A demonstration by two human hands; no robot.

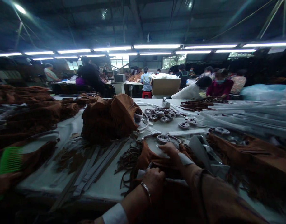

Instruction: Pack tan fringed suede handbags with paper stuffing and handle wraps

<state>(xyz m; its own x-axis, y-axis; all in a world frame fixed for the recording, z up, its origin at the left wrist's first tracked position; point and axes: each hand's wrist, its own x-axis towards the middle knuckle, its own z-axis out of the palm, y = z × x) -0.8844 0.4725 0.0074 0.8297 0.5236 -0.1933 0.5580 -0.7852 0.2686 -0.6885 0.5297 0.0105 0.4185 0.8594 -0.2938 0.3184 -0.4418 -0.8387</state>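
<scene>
A brown suede-like bag [146,155] with dark fringe lies in front of me at the table's near edge. My left hand [153,180], with a silver bangle at the wrist, is closed on the near rim of its opening. Over the bag's far side reaches my right hand [172,152], its fingers stretched toward a plastic-wrapped coil [163,138]; whether they touch it I cannot tell. The coil sits inside a curved ring handle at the bag's far edge. Much of the bag's lower part is dark or hidden by my arms.
A grey tape dispenser [204,151] stands right of my hand. Beyond are several wrapped coils [160,113], a brown bag pile [107,118] and white foam strips [241,121]. Flat strips [98,165] lie left. Another person's hand [5,183] holds a green comb [11,160].
</scene>
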